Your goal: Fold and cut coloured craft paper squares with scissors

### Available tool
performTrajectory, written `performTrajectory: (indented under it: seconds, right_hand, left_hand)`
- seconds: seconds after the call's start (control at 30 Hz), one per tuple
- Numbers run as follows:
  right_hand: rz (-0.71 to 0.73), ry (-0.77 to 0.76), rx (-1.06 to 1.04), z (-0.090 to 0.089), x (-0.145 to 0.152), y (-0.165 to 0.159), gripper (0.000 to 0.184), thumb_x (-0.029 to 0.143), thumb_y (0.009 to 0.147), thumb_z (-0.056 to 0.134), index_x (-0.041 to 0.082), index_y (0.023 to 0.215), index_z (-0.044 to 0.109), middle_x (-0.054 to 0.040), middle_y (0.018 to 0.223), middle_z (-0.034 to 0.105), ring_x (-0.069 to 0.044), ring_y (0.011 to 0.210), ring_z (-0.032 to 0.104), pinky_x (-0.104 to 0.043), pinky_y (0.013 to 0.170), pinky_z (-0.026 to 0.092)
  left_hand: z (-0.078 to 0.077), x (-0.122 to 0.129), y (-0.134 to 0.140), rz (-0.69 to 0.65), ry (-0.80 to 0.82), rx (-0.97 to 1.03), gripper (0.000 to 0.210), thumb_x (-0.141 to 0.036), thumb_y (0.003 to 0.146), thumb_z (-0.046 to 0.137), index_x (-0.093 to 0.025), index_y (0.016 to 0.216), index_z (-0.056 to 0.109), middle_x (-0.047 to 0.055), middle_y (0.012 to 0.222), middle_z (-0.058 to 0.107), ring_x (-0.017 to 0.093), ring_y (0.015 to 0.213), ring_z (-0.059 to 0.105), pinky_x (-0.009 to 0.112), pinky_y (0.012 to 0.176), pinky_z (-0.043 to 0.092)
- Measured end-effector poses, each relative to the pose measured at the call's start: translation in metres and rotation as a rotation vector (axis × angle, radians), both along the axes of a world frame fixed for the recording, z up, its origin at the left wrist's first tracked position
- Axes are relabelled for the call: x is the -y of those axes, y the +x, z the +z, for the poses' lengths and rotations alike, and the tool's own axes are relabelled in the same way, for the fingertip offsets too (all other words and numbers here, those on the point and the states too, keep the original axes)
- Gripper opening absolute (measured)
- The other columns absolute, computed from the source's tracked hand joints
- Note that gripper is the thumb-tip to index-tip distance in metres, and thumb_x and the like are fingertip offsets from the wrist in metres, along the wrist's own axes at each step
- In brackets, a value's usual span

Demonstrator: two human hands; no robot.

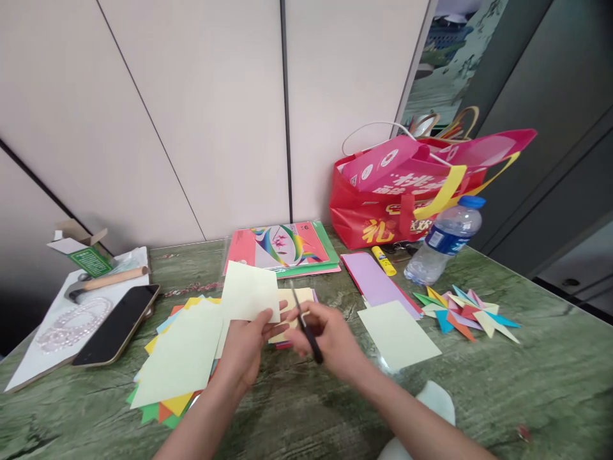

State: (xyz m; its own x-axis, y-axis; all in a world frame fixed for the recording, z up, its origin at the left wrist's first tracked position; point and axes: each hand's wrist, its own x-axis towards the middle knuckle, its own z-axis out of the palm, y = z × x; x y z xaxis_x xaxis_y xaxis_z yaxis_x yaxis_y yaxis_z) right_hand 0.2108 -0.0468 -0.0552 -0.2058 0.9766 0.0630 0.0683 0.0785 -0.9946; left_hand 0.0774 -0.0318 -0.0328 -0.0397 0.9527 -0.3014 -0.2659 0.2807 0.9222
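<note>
The hands are both occupied near the centre of the frame: the left hand (253, 335) pinches a pale cream rectangular paper sheet (251, 291) by its lower right corner, and the right hand (332, 329) grasps black-handled metal scissors (312, 342), blades pointing upward beside the sheet. At lower left, a fanned stack of multicoloured paper (179, 358) lies on the green marbled tabletop (292, 409). Right of centre lies another pale cream paper piece (400, 335); farther right, colourful pointed folded-paper shapes (467, 313).
</note>
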Motion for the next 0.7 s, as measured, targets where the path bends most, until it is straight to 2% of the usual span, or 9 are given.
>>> performTrajectory:
  seconds: [0.07,0.1,0.17,0.2,0.27,0.33,0.53,0.7]
  right_hand:
    - [-0.262,0.164,0.417,0.007,-0.007,0.013,0.021,0.033,0.076,0.057,0.019,0.091,0.052,-0.0008,0.070,0.060,-0.014,0.065,0.056,-0.024,0.061,0.042]
    - [-0.356,0.153,0.683,0.010,-0.010,0.021,0.019,0.028,0.077,0.056,0.020,0.094,0.051,-0.0029,0.077,0.062,-0.016,0.072,0.058,-0.026,0.066,0.041]
    - [-0.418,-0.008,1.206,0.015,-0.016,0.035,0.024,0.016,0.077,0.052,0.020,0.101,0.051,-0.0082,0.092,0.062,-0.021,0.089,0.057,-0.029,0.074,0.039]
    - [-0.441,-0.083,1.284,0.016,-0.018,0.041,0.026,0.011,0.074,0.053,0.015,0.099,0.052,-0.0136,0.095,0.061,-0.026,0.094,0.055,-0.032,0.076,0.039]
    - [-0.472,-0.191,1.350,0.015,-0.022,0.049,0.031,0.006,0.071,0.053,0.008,0.102,0.051,-0.0222,0.098,0.058,-0.033,0.096,0.053,-0.035,0.069,0.041]
    - [-0.478,-0.265,1.388,0.010,-0.024,0.053,0.033,0.005,0.072,0.051,0.004,0.104,0.050,-0.0265,0.099,0.056,-0.036,0.096,0.053,-0.034,0.065,0.042]
    - [-0.431,-0.313,1.432,-0.005,-0.029,0.048,0.032,-0.002,0.074,0.041,0.005,0.104,0.051,-0.0261,0.101,0.056,-0.032,0.098,0.055,-0.031,0.066,0.042]
    - [-0.418,-0.292,1.449,-0.006,-0.029,0.048,0.033,-0.003,0.079,0.032,0.004,0.106,0.050,-0.0275,0.103,0.055,-0.031,0.101,0.054,-0.030,0.068,0.042]
  left_hand:
    - [-0.001,-0.001,-0.001,-0.020,0.003,-0.011,0.046,-0.007,0.073,0.052,-0.006,0.118,0.046,0.019,0.102,0.065,0.027,0.084,0.065,0.039,0.072,0.053]
    - [-0.001,-0.002,-0.001,-0.032,0.001,-0.019,0.046,-0.007,0.074,0.052,-0.006,0.119,0.045,0.019,0.102,0.065,0.027,0.084,0.065,0.039,0.072,0.053]
    - [0.001,-0.002,-0.001,-0.047,-0.016,-0.037,0.046,-0.006,0.075,0.051,-0.007,0.120,0.044,0.019,0.105,0.063,0.027,0.085,0.065,0.040,0.073,0.053]
    - [0.001,-0.002,-0.001,-0.048,-0.026,-0.043,0.047,-0.006,0.075,0.050,-0.008,0.121,0.043,0.019,0.107,0.062,0.027,0.084,0.065,0.040,0.072,0.053]
    - [0.002,-0.002,0.000,-0.053,-0.046,-0.053,0.048,-0.005,0.075,0.049,-0.009,0.123,0.041,0.019,0.110,0.061,0.027,0.084,0.065,0.040,0.071,0.054]
    - [0.001,-0.002,-0.001,-0.063,-0.057,-0.054,0.049,-0.005,0.075,0.049,-0.009,0.123,0.040,0.020,0.112,0.060,0.028,0.084,0.065,0.040,0.070,0.054]
    - [-0.004,-0.004,-0.003,-0.127,-0.087,-0.045,0.041,-0.008,0.075,0.052,-0.005,0.115,0.047,0.022,0.109,0.061,0.028,0.085,0.065,0.040,0.073,0.053]
    - [-0.007,-0.003,-0.002,-0.149,-0.122,-0.062,0.037,-0.007,0.073,0.052,-0.002,0.109,0.050,0.023,0.102,0.063,0.029,0.087,0.064,0.039,0.072,0.053]
